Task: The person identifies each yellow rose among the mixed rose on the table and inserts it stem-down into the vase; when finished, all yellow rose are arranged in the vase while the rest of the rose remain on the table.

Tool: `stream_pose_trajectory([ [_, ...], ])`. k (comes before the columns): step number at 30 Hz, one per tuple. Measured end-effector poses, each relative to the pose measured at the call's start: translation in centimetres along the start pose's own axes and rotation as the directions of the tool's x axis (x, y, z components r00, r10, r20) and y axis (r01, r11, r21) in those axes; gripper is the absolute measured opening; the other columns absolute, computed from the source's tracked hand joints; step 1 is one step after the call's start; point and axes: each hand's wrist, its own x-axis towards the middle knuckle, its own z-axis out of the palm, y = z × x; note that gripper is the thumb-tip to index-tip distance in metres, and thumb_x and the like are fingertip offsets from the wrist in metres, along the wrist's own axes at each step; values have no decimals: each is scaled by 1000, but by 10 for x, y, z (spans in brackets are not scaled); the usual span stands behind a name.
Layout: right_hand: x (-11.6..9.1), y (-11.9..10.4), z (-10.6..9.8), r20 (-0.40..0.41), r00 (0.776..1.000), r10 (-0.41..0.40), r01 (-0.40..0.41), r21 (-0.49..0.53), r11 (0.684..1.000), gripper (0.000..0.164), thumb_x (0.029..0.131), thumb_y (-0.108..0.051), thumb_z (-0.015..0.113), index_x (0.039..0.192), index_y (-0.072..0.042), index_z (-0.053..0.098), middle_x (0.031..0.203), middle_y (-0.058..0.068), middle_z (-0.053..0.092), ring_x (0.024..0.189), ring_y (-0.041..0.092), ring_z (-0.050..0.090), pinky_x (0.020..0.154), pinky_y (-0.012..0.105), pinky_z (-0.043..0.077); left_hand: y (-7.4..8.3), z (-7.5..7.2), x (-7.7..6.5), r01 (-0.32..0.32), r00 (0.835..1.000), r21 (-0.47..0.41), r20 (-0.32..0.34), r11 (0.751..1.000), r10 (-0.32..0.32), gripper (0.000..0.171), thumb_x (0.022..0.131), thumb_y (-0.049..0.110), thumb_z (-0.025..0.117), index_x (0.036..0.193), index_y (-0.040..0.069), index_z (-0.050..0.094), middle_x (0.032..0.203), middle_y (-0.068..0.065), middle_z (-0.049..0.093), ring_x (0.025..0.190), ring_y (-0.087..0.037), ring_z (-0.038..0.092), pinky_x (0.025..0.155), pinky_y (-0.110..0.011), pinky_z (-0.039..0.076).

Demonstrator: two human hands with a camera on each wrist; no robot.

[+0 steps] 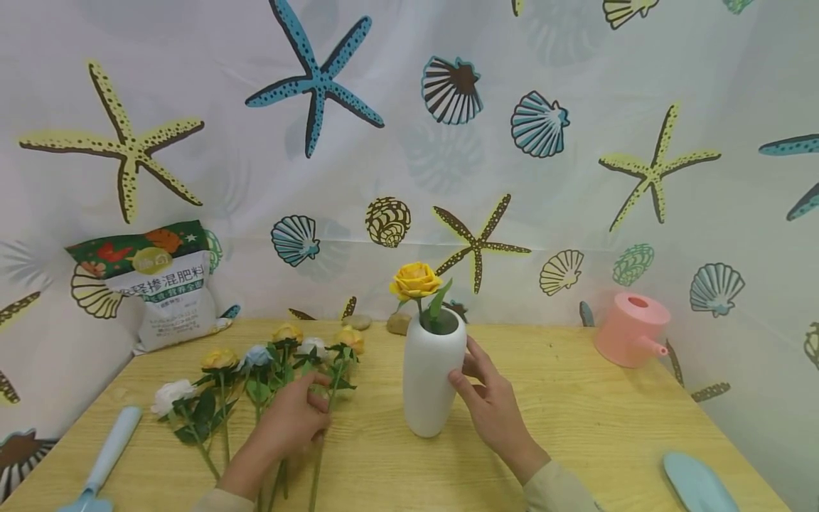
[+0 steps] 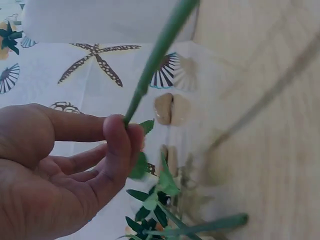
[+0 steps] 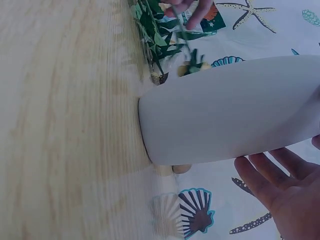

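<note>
A white vase (image 1: 430, 387) stands upright on the wooden table, with one yellow rose (image 1: 416, 281) and green leaves rising from its mouth. My right hand (image 1: 498, 409) rests against the vase's right side, thumb toward the front; in the right wrist view its fairly straight fingers (image 3: 265, 172) touch the white wall. To the left, my left hand (image 1: 296, 419) pinches the green stem (image 2: 155, 60) of an orange-yellow rose (image 1: 350, 339) between thumb and fingertips. Beside that hand lie several other artificial roses, among them a white rose (image 1: 173, 396), a blue rose (image 1: 257, 355) and a yellow rose (image 1: 220, 358).
A fertilizer bag (image 1: 173, 306) leans at the back left. A light-blue trowel (image 1: 111, 455) lies front left, and a pale-blue object (image 1: 697, 483) front right. The pink watering can (image 1: 632, 331) stands back right. Stones (image 1: 398, 324) lie along the patterned curtain (image 1: 384, 163).
</note>
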Motion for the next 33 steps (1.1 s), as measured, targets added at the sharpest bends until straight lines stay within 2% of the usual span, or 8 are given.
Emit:
stream_pose_trajectory([
  [4, 0, -1, 0, 0, 1000, 0, 0, 5, 1000, 60, 102, -21, 62, 157, -18, 37, 140, 15, 61, 123, 32, 63, 90, 20, 54, 11, 0, -3, -54, 997, -108, -55, 993, 48, 51, 90, -7, 65, 139, -4, 50, 105, -21, 62, 67, -20, 62, 61, -39, 59],
  [10, 0, -2, 0, 4, 1000, 2, -2, 8, 1000, 61, 101, -21, 62, 157, -19, 36, 139, 15, 62, 123, 32, 63, 90, 19, 53, 33, 2, -7, -125, 982, -276, -174, 953, 79, 50, 93, -5, 64, 141, 1, 50, 110, -19, 59, 72, -17, 64, 63, -30, 60],
  [15, 0, -1, 0, 1, 1000, 7, -7, 0, 1000, 61, 101, -22, 62, 157, -20, 36, 139, 14, 62, 122, 31, 63, 90, 20, 54, 56, 4, -7, -190, 957, -386, -278, 903, 82, 48, 95, -2, 65, 140, 9, 51, 113, -12, 58, 74, -11, 65, 68, -26, 60],
  [18, 1, -1, 0, 1, 1000, 1, -1, 1, 1000, 61, 102, -22, 62, 157, -21, 36, 140, 15, 62, 123, 31, 63, 91, 22, 55, 70, 5, -6, -265, 928, -427, -356, 864, 109, 48, 95, -2, 65, 140, 10, 50, 116, -12, 57, 75, -7, 64, 70, -27, 61],
  [20, 1, -1, 0, -1, 1000, -2, 2, 3, 1000, 61, 102, -22, 62, 157, -21, 37, 140, 15, 62, 123, 31, 63, 91, 23, 55, 79, 5, -5, -328, 900, -455, -417, 828, 127, 49, 95, -4, 64, 139, 9, 50, 115, -11, 56, 77, -7, 65, 69, -27, 61],
  [25, 0, -1, -1, 3, 1000, -11, 11, 5, 1000, 60, 102, -22, 61, 157, -22, 37, 139, 14, 62, 122, 31, 63, 91, 24, 55, 101, 3, -1, -485, 816, -502, -554, 716, 165, 48, 95, -6, 63, 139, 6, 49, 108, -6, 56, 83, -9, 65, 67, -25, 60],
  [29, 0, -2, -1, 2, 1000, -26, 26, 4, 1000, 60, 102, -22, 61, 157, -20, 37, 137, 15, 63, 121, 32, 64, 90, 24, 56, 116, 0, 4, -593, 732, -475, -655, 650, 190, 48, 95, -6, 64, 139, 5, 48, 107, -4, 57, 85, -12, 64, 67, -23, 60],
  [33, 0, -2, -1, 4, 999, -32, 32, 7, 999, 60, 102, -22, 61, 156, -19, 37, 137, 16, 63, 121, 32, 64, 89, 24, 56, 130, -2, 10, -687, 647, -451, -737, 570, 197, 49, 93, -8, 65, 137, 3, 48, 106, -4, 57, 82, -14, 63, 67, -23, 59],
])
